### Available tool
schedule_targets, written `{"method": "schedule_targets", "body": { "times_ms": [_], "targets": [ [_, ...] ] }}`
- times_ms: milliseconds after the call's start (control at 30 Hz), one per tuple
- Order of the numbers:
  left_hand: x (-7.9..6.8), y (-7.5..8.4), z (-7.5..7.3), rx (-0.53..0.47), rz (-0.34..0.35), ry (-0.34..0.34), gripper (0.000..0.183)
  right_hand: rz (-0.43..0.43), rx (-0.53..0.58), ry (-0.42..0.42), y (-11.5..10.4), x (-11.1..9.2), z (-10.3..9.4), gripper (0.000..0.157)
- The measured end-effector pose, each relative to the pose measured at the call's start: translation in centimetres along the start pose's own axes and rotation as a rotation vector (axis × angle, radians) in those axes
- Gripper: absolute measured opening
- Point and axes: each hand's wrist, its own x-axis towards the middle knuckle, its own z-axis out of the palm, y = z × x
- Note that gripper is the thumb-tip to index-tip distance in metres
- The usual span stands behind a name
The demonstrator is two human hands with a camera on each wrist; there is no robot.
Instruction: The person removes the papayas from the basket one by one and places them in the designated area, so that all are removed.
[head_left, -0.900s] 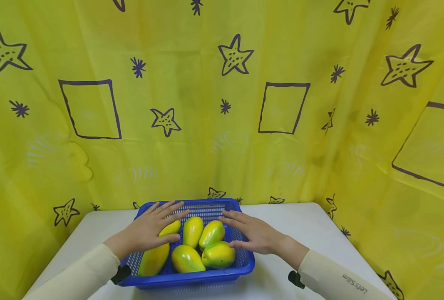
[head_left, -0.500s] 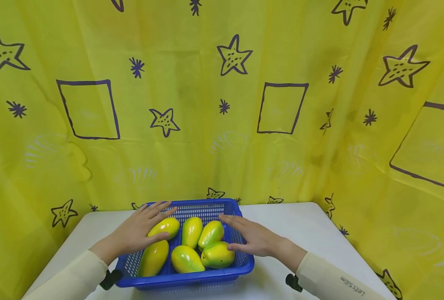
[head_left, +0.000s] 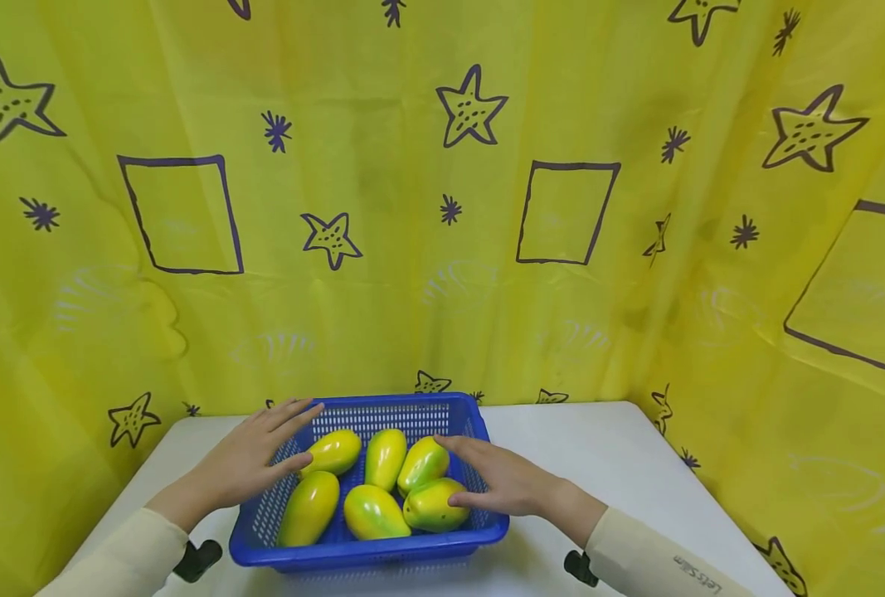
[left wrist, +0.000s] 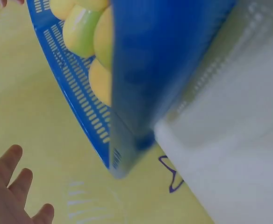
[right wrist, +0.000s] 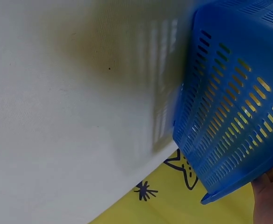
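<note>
A blue plastic basket [head_left: 367, 550] with slotted walls stands on the white table, holding several yellow-green mangoes [head_left: 310, 507]. My left hand [head_left: 251, 456] hovers at the basket's left side, fingers spread and thumb reaching over the rim. In the left wrist view, that hand [left wrist: 8, 186] shows apart from the basket wall [left wrist: 150, 56]. Over the right rim lies my right hand [head_left: 505, 479], its fingers extended inward and thumb overlapping the front right mango [head_left: 436, 506]. From the right wrist, part of this hand [right wrist: 269, 198] appears right at the rim, the remainder cut off by the frame.
The white tabletop [head_left: 576, 439] extends to both sides of the basket. Behind and around the table hangs a yellow curtain [head_left: 382, 323] printed with dark stars and squares. Both forearms, in cream sleeves [head_left: 651, 555], come in from the front.
My left hand has drawn leftward from above the mangoes to the basket's left rim, uncovering the left mangoes. The right hand has sunk slightly. Basket and mangoes stay in place.
</note>
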Motion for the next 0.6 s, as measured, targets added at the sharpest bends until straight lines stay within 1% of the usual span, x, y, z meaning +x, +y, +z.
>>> {"method": "schedule_targets", "body": {
  "times_ms": [133,333,400,600],
  "targets": [
    [-0.8,-0.5,-0.3,-0.005,-0.031,0.004,0.063,0.001,-0.007,-0.002,-0.2,0.1,0.1,0.080],
    [-1.8,-1.2,-0.7,-0.042,-0.099,-0.004,0.064,0.008,-0.009,-0.006,-0.5,0.3,0.3,0.083],
    [-2.2,-1.6,-0.9,-0.054,-0.133,-0.012,0.065,0.004,-0.012,-0.005,-0.6,0.3,0.4,0.084],
    [-2.5,-2.9,-0.9,-0.096,-0.249,-0.044,0.068,-0.012,-0.036,0.007,-0.7,0.4,0.7,0.086]
  ]
}}
